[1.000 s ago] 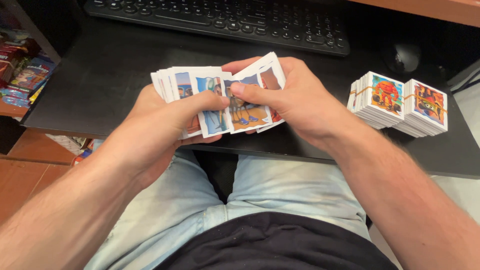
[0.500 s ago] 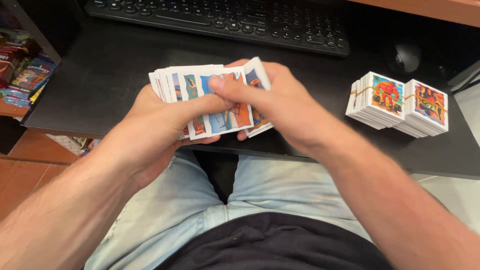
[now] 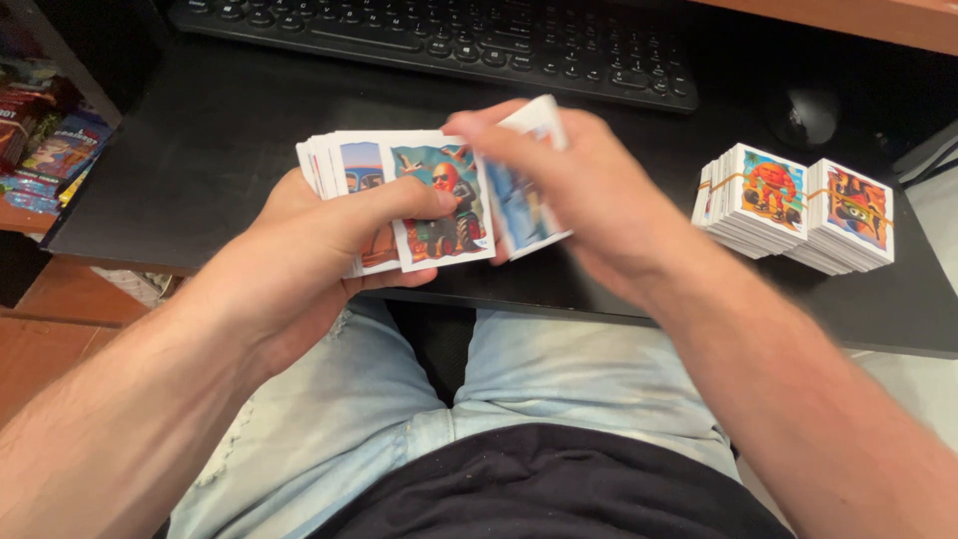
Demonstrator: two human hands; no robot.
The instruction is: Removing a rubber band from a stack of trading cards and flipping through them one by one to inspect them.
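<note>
While left hand (image 3: 299,250) holds fanned cards (image 3: 399,195) above desk (image 3: 200,150) edge, thumb pinning top one, right hand (image 3: 589,200) grips small batch (image 3: 524,200), blurry. I'd slide one card at a time, squeeze softly, keep clear of banded stacks (image 3: 798,205) right of fan.

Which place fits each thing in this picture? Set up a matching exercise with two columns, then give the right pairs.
Things:
1. keyboard
2. two banded card stacks
3. fanned cards
4. computer mouse

Places:
A. held in the left hand
B. far right of the desk, beyond the stacks
C. along the desk's far edge
D. on the desk, right of the right hand

Pairs: 1-C, 2-D, 3-A, 4-B
</note>
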